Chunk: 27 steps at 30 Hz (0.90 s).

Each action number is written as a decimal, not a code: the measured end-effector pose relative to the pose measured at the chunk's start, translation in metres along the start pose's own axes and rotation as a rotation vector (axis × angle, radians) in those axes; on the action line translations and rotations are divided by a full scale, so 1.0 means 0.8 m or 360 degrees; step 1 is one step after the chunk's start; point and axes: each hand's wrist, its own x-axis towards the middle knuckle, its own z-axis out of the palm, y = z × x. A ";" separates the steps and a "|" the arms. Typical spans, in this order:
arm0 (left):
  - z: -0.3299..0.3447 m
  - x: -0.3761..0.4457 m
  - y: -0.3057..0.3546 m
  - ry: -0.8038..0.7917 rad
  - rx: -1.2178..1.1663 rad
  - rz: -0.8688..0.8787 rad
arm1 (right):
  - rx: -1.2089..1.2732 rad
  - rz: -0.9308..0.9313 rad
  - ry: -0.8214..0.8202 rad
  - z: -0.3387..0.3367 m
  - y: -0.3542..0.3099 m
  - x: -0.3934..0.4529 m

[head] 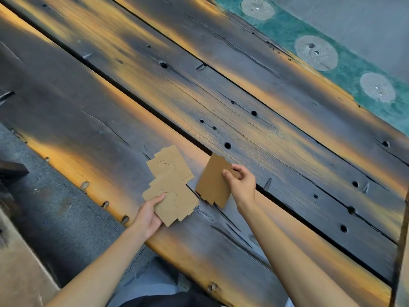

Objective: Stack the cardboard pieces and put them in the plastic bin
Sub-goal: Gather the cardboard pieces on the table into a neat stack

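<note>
Flat brown die-cut cardboard pieces lie near the front edge of a dark wooden table. One piece rests on the boards. A second piece overlaps it, and my left hand grips its near corner, thumb on top. My right hand holds a small stack of cardboard pieces tilted up off the table, pinched at their right edge. No plastic bin is in view.
The tabletop is made of worn planks with gaps, holes and bolt heads. A green strip with round pale discs runs beyond the far edge. Grey floor lies to the left, with a tan cardboard surface at the bottom left.
</note>
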 end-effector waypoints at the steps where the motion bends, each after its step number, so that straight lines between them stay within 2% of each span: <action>1: 0.004 0.001 -0.002 0.0006 -0.0004 0.0010 | -0.0098 -0.0128 0.0037 0.003 -0.005 -0.004; 4: 0.015 0.001 -0.007 -0.0004 -0.0021 0.0048 | -0.0399 -0.0560 0.0044 0.018 -0.017 -0.021; 7: 0.028 -0.002 -0.012 -0.0046 -0.0002 0.0055 | -0.0677 -0.0961 -0.0067 0.040 -0.022 -0.041; 11: 0.042 -0.006 -0.022 -0.0128 -0.0003 0.0057 | -0.1121 -0.1292 -0.0222 0.068 -0.020 -0.066; 14: 0.052 -0.011 -0.027 -0.0187 -0.0064 0.0024 | -0.1479 -0.1247 -0.0413 0.090 -0.013 -0.082; 18: 0.056 -0.013 -0.035 -0.0242 -0.0241 -0.0076 | -0.1645 -0.1129 -0.0560 0.112 -0.005 -0.092; 22: 0.049 -0.015 -0.034 -0.0329 -0.0361 -0.0026 | -0.1564 -0.1077 -0.0606 0.114 0.003 -0.088; 27: 0.043 -0.017 -0.025 -0.0492 -0.0316 -0.0029 | -0.1393 -0.0987 -0.0868 0.107 0.011 -0.071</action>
